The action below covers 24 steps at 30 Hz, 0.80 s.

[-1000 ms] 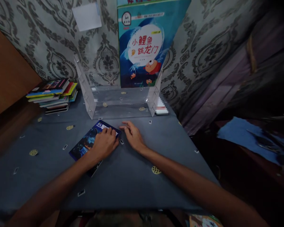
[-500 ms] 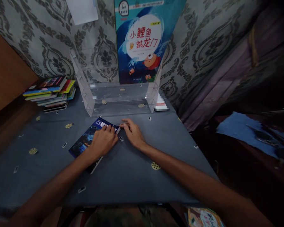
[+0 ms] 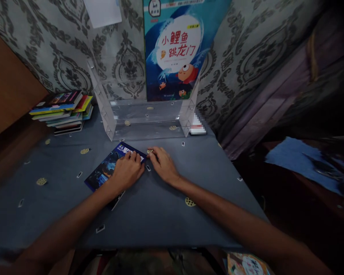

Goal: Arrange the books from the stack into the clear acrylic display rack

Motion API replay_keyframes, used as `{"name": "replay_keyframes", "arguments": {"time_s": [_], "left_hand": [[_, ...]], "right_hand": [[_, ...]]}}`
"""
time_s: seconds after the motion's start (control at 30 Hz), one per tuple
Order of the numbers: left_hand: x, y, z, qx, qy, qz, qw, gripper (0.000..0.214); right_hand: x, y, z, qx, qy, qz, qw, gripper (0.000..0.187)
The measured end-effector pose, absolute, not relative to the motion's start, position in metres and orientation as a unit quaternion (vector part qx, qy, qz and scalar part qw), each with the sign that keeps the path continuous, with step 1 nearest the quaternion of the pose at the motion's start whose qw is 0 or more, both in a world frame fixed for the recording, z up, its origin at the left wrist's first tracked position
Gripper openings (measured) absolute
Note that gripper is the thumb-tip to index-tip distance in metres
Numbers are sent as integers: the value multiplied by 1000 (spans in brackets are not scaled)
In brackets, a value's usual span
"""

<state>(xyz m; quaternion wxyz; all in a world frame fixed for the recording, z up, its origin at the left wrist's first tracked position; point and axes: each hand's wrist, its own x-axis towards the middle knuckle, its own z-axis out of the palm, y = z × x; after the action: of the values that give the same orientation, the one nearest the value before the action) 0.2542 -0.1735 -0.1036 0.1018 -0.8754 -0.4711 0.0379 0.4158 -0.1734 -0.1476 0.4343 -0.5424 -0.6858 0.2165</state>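
A dark blue book (image 3: 104, 168) with white title characters lies slanted on the tablecloth, cover up. My left hand (image 3: 128, 168) rests palm down across its right part, fingers slightly bent and lying on the cover, not wrapped round the book. Just right of the book's upper right corner is my right hand (image 3: 163, 164), low over the cloth. Its fingers are loosely bent and apart, with nothing seen between them. Whether its fingertips touch the book's corner is hard to tell.
Behind the book stands a clear acrylic rack (image 3: 146, 131). A teal picture book (image 3: 174, 88) stands upright at its back. Book pile (image 3: 64, 110) sits at the far left. The tablecloth (image 3: 166, 217) ends at right, beyond which lies a blue cloth (image 3: 292, 158).
The book's upper right corner, slightly raised before, now lies flatter. My right hand's fingers have lowered and curled a little. The whole view has shifted slightly.
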Motion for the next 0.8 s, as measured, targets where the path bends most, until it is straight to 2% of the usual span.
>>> {"name": "replay_keyframes", "arguments": {"time_s": [0.07,0.23,0.47,0.8], "left_hand": [[254,-173,-105,-875,-471,38,101,36],[253,-173,-102,-876,-472,37,88,36],[251,-175,-97,-864,-493,62,80,38],[228,-153,-103,-823,-561,7,87,36]], "right_hand": [[416,-175,-147,-548,-705,201,403,26],[415,-182,-145,-530,-737,163,386,28],[410,-192,-145,-489,-791,159,333,40],[384,-150,-143,-469,-826,156,272,43]]}}
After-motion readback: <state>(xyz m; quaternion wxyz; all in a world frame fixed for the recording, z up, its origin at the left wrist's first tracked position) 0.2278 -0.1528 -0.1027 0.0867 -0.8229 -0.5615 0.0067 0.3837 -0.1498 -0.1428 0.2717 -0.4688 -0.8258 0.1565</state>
